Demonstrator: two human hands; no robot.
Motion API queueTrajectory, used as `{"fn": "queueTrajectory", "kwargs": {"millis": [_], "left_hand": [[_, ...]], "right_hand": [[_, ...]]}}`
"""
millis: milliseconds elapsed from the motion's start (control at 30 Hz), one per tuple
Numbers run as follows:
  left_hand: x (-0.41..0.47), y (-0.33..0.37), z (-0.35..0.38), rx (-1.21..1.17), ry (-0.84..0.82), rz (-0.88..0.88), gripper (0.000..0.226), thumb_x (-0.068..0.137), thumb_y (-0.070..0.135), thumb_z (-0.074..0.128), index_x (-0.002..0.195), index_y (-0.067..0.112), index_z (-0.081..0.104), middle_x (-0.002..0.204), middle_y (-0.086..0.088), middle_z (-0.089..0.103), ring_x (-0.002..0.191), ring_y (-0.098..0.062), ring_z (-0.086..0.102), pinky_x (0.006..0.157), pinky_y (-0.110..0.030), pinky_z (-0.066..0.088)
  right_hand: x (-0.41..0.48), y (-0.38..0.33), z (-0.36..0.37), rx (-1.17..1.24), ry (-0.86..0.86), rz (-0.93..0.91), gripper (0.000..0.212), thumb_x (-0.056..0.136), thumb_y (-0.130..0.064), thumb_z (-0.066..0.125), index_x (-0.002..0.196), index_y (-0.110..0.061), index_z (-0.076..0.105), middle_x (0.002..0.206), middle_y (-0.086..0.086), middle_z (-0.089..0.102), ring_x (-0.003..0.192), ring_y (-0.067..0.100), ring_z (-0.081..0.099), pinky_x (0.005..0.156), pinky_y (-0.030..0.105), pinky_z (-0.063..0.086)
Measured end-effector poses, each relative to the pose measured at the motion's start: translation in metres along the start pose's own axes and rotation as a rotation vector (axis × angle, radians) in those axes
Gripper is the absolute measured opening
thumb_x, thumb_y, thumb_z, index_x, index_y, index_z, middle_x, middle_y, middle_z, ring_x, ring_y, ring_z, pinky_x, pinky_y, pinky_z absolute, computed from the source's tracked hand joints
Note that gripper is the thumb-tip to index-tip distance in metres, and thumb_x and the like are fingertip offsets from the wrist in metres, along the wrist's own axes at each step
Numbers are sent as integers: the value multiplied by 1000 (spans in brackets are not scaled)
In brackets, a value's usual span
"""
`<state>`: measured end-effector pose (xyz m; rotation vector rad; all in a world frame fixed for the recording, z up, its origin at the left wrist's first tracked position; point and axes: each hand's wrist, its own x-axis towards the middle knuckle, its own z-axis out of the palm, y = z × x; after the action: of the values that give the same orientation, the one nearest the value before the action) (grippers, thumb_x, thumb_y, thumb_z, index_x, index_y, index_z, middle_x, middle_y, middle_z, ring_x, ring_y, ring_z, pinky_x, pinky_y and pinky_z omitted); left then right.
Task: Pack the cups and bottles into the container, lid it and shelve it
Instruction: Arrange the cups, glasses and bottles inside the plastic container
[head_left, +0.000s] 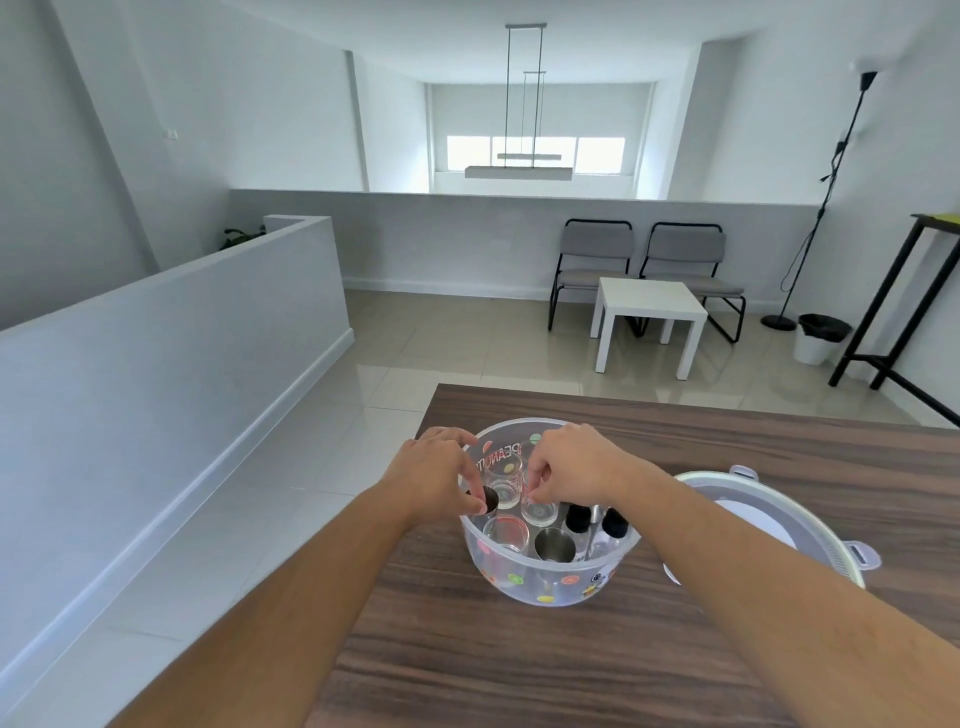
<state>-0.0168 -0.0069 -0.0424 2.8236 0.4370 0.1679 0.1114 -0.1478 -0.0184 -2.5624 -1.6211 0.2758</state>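
A round see-through plastic container (545, 582) with little fruit stickers on its side sits on a dark brown wooden table (467, 649). Both hands reach down into it from above.

The left hand (439, 475) is at the left rim of the container. Its fingers are pinched on a small shiny metal cup (488, 501), which sits just inside the rim with its dark mouth tipped to the side.

The right hand (571, 465) is over the middle of the container. Its thumb and fingers are pinched on the rim of a clear glass cup (540, 512) that stands upright right under them.

Between the two hands stands another clear glass cup (505, 486), also upright. Nearer to the person than the left hand's grip is a third clear glass cup (505, 532). Next to that one, just below the right hand's grip, is a second shiny metal cup (554, 544) with its mouth facing up. To the right of the right hand's grip stand small clear bottles with black caps (613, 525), close together by the container's right wall.

The round white and grey lid (810, 525) lies on the table just to the right of the container, partly hidden behind the right arm.
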Motion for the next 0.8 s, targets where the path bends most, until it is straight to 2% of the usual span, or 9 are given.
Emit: {"fn": "queueTrajectory", "kwargs": {"millis": [100,167,267,333,433,600,700,800], "left_hand": [[2,2,-4,27,-14,-2,9,70,39,74,78,34,73,141,9,44,129,-13,32,103,-44,29],[3,2,-5,47,-13,6,9,70,39,74,78,33,74,141,9,44,129,-14,32,103,-44,30],[1,0,-7,38,-5,-3,11,71,41,73,79,32,74,139,9,45,128,-13,33,103,-43,31],[-1,-1,-7,24,8,-21,13,72,42,73,78,31,74,137,9,47,127,-13,34,103,-43,32],[-3,-3,-7,5,31,-38,11,72,40,73,79,31,73,136,9,48,127,-12,34,102,-43,30],[-5,2,-3,-22,83,-17,15,70,40,74,84,35,71,138,9,46,130,-12,31,104,-42,28],[-5,6,-1,2,83,-12,17,69,43,74,83,33,72,141,9,43,135,-13,26,106,-42,25],[-5,9,3,59,30,-36,24,69,46,74,88,30,73,148,7,36,141,-14,17,111,-44,19]], "right_hand": [[2,-7,2,111,-59,-30,12,74,-36,72,77,-25,75,72,-13,70,73,6,60,72,29,48],[4,-11,3,147,-26,-55,6,75,-32,71,78,-27,75,62,-15,61,66,5,55,67,27,45],[7,-15,4,100,42,-124,13,78,-19,67,82,-31,72,70,-8,63,73,10,56,72,29,46],[8,-17,7,45,35,-159,21,79,-15,64,86,-33,73,74,-9,61,75,9,53,70,27,40],[9,-19,12,-20,59,-192,17,80,-20,66,87,-33,74,71,-16,50,74,4,46,71,25,32],[5,-12,12,-60,59,-206,11,80,-22,69,86,-29,76,65,-19,41,75,4,44,79,29,39],[5,-4,8,-65,54,-190,12,78,-21,69,84,-29,76,65,-19,42,77,4,46,80,30,40],[4,1,6,-89,25,-167,13,77,-20,68,82,-29,75,66,-18,46,74,4,48,75,26,36]]}}
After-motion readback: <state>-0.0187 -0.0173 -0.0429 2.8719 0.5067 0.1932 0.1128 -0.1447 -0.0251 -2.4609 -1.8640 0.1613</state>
